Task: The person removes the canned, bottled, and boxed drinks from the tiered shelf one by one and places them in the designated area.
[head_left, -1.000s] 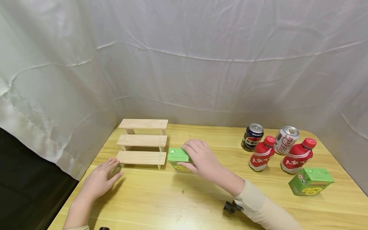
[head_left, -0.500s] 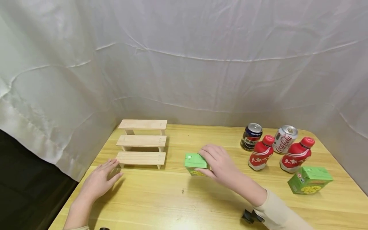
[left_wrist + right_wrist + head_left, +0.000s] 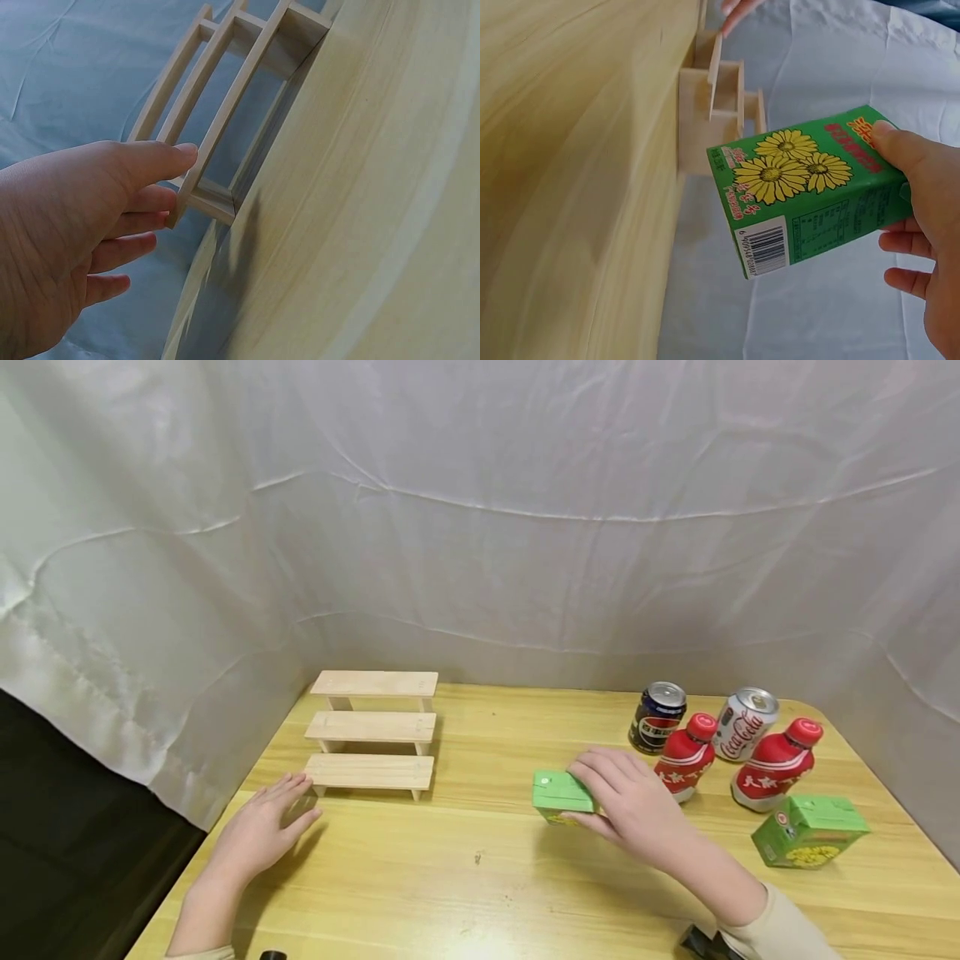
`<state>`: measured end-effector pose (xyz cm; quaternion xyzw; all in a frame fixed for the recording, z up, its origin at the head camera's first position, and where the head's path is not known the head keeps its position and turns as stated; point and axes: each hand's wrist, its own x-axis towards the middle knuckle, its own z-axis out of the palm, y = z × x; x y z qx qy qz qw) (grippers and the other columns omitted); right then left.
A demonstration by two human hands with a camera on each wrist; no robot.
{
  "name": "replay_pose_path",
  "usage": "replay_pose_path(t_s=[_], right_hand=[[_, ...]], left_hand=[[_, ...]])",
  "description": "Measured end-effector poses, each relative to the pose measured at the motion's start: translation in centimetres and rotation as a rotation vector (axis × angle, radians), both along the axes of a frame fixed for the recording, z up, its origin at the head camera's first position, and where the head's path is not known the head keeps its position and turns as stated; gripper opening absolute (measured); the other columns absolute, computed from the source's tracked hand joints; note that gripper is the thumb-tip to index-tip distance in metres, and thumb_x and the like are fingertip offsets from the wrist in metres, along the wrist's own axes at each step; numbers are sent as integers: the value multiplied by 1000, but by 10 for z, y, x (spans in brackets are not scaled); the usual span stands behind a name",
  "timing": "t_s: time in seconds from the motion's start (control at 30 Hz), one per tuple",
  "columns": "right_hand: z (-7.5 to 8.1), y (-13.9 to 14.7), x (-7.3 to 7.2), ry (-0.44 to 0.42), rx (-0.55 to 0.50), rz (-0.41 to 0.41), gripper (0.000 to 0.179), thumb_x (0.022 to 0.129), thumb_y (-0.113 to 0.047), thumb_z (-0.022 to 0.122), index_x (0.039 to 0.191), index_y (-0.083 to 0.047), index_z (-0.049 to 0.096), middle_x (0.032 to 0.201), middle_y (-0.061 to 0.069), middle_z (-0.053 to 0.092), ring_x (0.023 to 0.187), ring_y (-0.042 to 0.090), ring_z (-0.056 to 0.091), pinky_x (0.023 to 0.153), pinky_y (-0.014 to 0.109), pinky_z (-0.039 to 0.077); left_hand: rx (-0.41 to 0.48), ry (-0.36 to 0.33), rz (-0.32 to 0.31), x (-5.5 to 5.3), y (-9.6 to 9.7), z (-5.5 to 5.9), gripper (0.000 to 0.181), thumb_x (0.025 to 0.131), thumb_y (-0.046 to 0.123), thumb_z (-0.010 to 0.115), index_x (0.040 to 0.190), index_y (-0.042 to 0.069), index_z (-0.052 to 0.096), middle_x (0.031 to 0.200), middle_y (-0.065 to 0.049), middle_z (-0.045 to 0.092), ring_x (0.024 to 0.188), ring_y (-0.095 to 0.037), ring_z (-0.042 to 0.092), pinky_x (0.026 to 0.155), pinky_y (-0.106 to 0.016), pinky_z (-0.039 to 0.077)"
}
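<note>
My right hand [image 3: 637,806] grips a green drink carton [image 3: 562,793] by its right end, thumb on the near side and fingers over the far side. Yellow flowers and a barcode mark the carton [image 3: 787,180] in the right wrist view, where it hangs off the table. At the left, my left hand [image 3: 258,827] has its fingers extended, and the fingertips touch the left end of the lowest step of a three-tier wooden stand [image 3: 367,770]. In the left wrist view, the thumb and fingers of the left hand [image 3: 97,217] lie beside that end of the stand [image 3: 225,112].
To the right stand a dark cola can [image 3: 658,718], a silver Coca-Cola can [image 3: 745,724] and two red bottles [image 3: 776,766], the left one partly behind my right hand. A second green carton [image 3: 810,832] stands nearest at right. A pale curtain [image 3: 525,568] closes the back.
My right hand has moved the green carton rightward, from beside the lowest step to the middle of the table. My left hand and the stand have stayed in place.
</note>
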<state>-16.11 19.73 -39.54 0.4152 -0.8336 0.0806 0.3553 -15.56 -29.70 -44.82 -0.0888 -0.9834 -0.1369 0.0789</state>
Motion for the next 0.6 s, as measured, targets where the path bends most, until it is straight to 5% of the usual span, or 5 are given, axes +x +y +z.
replay_pose_path(t_s=[0.4,0.6], right_hand=[[-4,37,10,58,-23,-14,61,101,-54,37,110,-1,66,106,10,66,102,29,59,90,41,42],[-6,55,16,18,28,-92,64,101,-57,34,112,-2,65,108,10,65,106,29,59,96,41,41]], left_hand=[[0,14,-1,1,1,0,59,93,38,63,137,0,54,144,-22,51,136,-43,43,113,-62,32],[2,14,1,1,2,-1,59,93,39,63,137,0,54,144,-21,51,136,-43,43,113,-61,32]])
